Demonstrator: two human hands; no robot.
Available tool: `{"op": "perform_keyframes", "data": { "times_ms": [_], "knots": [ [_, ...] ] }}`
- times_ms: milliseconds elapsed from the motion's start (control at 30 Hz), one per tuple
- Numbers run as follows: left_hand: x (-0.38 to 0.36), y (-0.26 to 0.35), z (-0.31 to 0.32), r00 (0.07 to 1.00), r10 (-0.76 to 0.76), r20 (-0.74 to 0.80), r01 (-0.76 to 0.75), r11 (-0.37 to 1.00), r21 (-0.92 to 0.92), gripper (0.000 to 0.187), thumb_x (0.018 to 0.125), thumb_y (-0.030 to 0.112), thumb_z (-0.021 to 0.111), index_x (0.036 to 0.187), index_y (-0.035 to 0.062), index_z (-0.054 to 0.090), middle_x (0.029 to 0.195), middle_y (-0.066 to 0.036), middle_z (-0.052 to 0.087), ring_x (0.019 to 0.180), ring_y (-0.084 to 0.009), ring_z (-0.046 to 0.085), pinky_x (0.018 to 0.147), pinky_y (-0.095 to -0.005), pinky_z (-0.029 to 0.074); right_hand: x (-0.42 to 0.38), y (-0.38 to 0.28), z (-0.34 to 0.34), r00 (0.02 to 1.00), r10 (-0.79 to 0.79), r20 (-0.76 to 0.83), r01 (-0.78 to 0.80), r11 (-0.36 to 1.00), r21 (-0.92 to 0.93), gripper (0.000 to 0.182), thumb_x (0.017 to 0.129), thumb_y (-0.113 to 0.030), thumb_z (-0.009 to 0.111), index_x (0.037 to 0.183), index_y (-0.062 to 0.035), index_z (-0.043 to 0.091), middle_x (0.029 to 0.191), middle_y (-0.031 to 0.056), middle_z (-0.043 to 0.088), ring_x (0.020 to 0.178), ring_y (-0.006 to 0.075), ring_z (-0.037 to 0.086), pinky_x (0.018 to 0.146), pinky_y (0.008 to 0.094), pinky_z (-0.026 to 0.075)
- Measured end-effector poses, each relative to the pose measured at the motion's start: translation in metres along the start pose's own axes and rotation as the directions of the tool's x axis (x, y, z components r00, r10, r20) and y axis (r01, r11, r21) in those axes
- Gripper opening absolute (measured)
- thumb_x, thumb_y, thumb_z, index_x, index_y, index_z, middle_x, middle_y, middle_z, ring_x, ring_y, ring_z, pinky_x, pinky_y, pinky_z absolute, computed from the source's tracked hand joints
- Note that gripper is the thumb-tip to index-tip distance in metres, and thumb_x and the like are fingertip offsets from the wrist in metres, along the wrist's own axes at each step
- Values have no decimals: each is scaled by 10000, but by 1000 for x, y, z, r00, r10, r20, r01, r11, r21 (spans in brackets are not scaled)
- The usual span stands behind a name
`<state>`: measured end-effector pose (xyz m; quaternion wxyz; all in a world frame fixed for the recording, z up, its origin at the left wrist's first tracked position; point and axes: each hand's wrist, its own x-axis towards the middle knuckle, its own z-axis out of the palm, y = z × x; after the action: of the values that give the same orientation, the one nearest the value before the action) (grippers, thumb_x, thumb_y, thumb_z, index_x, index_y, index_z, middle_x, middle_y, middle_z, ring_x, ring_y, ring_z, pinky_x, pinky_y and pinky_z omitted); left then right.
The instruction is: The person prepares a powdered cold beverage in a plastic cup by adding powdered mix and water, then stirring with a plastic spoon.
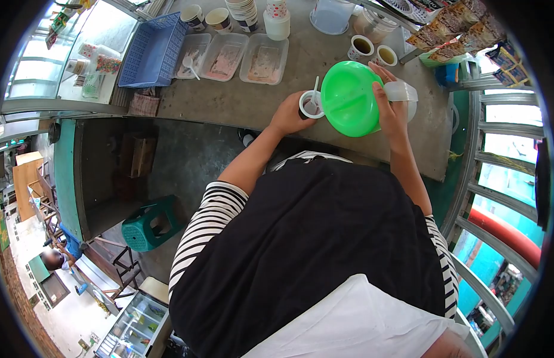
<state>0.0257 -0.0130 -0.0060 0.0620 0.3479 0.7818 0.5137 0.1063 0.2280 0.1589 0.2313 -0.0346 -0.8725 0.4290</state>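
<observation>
My left hand (289, 112) is wrapped round a small paper cup (303, 113) with dark contents, held upright at the counter's near edge. A white plastic spoon (316, 84) stands in that cup. Just right of it, my right hand (391, 102) grips a plastic pitcher with a round green lid (350, 99). The pitcher's translucent plastic handle (401, 91) shows beyond my fingers. Its lid faces me beside the cup's rim, and whether anything flows is not visible. Behind the pitcher stand two paper cups of brownish liquid, one further left (361, 45) and one nearer (386, 56).
On the grey counter (217, 100) are shallow clear tubs with pinkish powder (264, 58), a blue basket (150, 51) and stacked paper cups (241, 13). Sachets (456, 28) hang at upper right. A green stool (150, 224) stands on the floor at left; a person (68, 253) is beyond.
</observation>
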Motion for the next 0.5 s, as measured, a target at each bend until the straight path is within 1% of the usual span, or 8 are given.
{"op": "perform_keyframes", "data": {
  "times_ms": [67,100,167,200,267,367,433,500],
  "knots": [
    [0,3,-1,1000,3,7,-3,1000,7,675,690,236,812,1289,30,581,1223,-168,653,1134,-335,633,986,-419,493,-1,0,3,1000,14,7,-14,1000,17,375,985,-350,585,1317,-201,676,1300,64,656,1259,277,567,1100,434,341],
    [-1,4,-2,1000,2,-5,-2,1000,-22,674,683,254,818,1282,44,591,1224,-167,648,1141,-347,621,994,-428,484,-1,-1,4,1000,13,6,-13,1000,17,375,985,-350,585,1317,-201,676,1300,64,656,1259,277,567,1100,434,341],
    [0,4,-2,1000,3,-14,-4,999,-52,673,676,271,823,1274,57,601,1226,-167,643,1147,-360,608,1002,-436,476,-1,-1,5,999,32,12,-31,998,-53,378,991,-367,581,1326,-215,667,1329,45,638,1280,267,548,1122,470,280],
    [0,3,-2,1000,-3,-6,2,998,-57,661,674,278,823,1260,58,610,1215,-167,646,1137,-361,610,995,-438,478,-1,0,6,999,31,10,-30,998,-53,378,991,-367,581,1326,-215,667,1329,45,638,1280,267,548,1122,470,280],
    [0,3,-2,1000,-9,1,9,998,-61,649,673,285,822,1246,59,618,1204,-167,648,1127,-363,613,987,-439,480,0,2,7,999,37,27,-35,997,-69,385,995,-390,576,1335,-230,657,1349,29,621,1296,250,531,1136,502,209],
    [0,3,-2,1000,-16,9,17,998,-67,618,677,283,815,1221,58,630,1183,-165,652,1108,-365,617,972,-442,483,0,-2,9,999,32,42,-27,994,-107,388,998,-400,572,1339,-235,653,1346,22,620,1298,246,530,1136,525,183],
    [0,6,-1,1000,-6,-23,5,999,-46,598,680,275,807,1208,55,634,1170,-165,653,1096,-366,620,964,-443,485,-2,-2,11,998,25,50,-19,993,-119,387,999,-400,570,1340,-235,651,1344,20,620,1298,245,530,1135,536,179],
    [0,7,-3,1000,-5,-14,4,999,-45,595,681,272,804,1208,54,635,1170,-165,653,1096,-367,619,964,-443,485,-2,-4,13,998,17,58,-10,991,-131,386,1000,-399,569,1341,-236,650,1341,18,621,1299,245,529,1133,546,176]
  ]
}}
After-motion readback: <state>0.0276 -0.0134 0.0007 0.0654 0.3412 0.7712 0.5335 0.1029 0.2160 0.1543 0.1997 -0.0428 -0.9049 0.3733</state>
